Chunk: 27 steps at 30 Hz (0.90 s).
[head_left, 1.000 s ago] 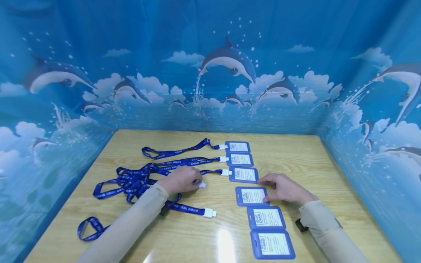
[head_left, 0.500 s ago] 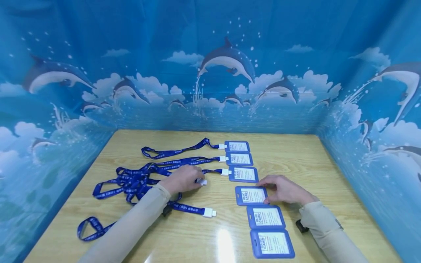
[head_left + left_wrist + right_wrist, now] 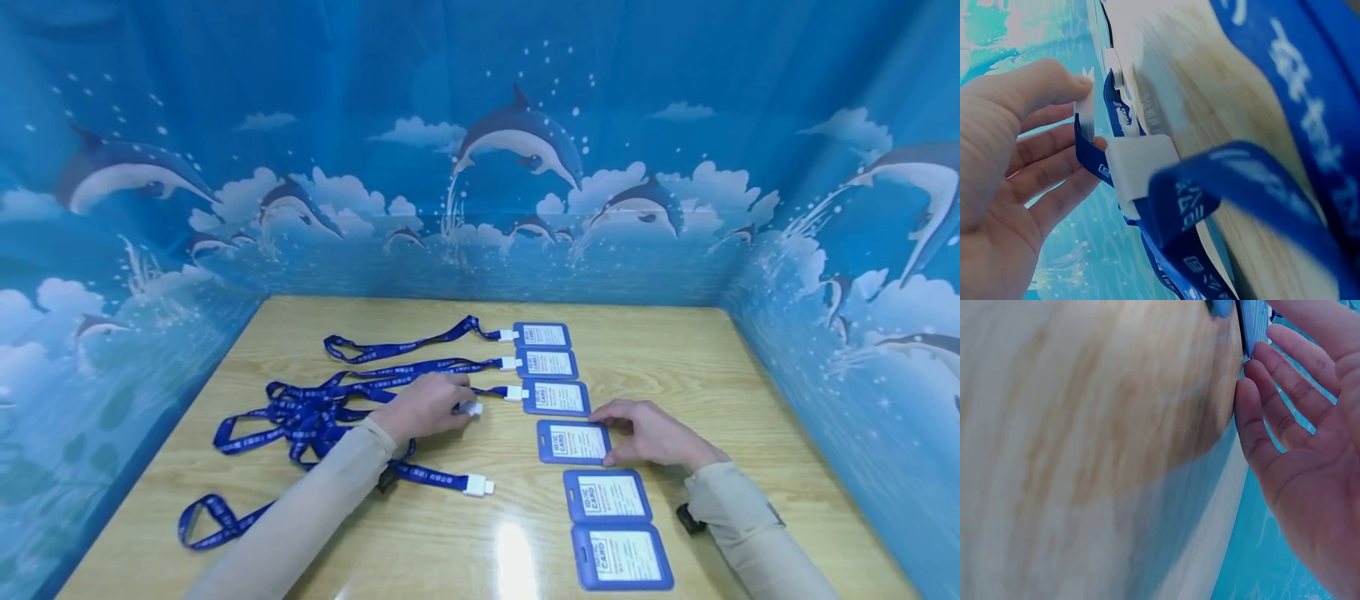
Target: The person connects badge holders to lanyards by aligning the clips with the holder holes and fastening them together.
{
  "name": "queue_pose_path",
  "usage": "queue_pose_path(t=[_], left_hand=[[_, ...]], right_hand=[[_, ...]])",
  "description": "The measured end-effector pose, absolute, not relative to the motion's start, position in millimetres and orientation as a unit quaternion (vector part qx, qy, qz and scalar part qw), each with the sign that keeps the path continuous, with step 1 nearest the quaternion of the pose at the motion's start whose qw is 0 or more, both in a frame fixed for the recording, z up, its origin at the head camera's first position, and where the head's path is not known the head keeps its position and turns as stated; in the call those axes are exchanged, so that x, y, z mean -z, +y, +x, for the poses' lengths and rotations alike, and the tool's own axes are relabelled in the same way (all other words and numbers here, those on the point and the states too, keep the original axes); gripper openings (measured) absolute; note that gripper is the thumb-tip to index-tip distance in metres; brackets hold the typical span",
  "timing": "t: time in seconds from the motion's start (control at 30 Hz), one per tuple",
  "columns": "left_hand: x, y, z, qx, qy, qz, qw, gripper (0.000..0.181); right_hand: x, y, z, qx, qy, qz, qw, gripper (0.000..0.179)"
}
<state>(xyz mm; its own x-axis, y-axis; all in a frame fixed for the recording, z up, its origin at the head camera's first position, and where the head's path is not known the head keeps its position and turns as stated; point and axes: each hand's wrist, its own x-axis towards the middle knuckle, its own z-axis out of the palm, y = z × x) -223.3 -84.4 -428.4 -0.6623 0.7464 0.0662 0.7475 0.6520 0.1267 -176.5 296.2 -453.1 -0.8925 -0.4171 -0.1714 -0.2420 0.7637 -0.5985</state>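
Observed left hand (image 3: 427,408) at centre of the frame, pinching a white clip (image 3: 472,409) between thumb and fingers, with blue strap (image 3: 1088,153) trailing from it in the left wrist view. Observed right hand (image 3: 656,433) right of centre, well apart from the left, with thumb and forefinger on the right-hand corners of the blue card holder (image 3: 576,441), fourth down the column and flat, with its slot (image 3: 543,447) toward the clip. Found clip and slot not touching. Judged best to steady the card holder by that right end, clear of the slot, and to bring the clip in level, tip leading, without twisting the strap. Further out, noted three upper holders (image 3: 549,363), each with a clip at its left end: usable as a pattern for alignment. Below, noted two lower holders (image 3: 607,496) without clips and, near lower centre, a loose second clip (image 3: 477,485), best not nudged. At left, found tangled lanyards (image 3: 303,412) on the table (image 3: 675,350); advise drawing slack gently, to avoid dragging neighbouring straps.
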Motion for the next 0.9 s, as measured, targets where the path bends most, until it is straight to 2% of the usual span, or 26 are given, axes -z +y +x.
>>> queue_pose_path(t=[0.77, 0.9], left_hand=[[431, -72, -221, 0.083, -0.895, -0.438, 0.017, 0.024], [432, -70, -219, 0.089, -0.896, -0.435, 0.011, 0.022]], right_hand=[[456, 290, -177, 0.276, 0.936, -0.187, 0.114, 0.057], [456, 289, -176, 0.277, 0.935, -0.187, 0.114, 0.063]])
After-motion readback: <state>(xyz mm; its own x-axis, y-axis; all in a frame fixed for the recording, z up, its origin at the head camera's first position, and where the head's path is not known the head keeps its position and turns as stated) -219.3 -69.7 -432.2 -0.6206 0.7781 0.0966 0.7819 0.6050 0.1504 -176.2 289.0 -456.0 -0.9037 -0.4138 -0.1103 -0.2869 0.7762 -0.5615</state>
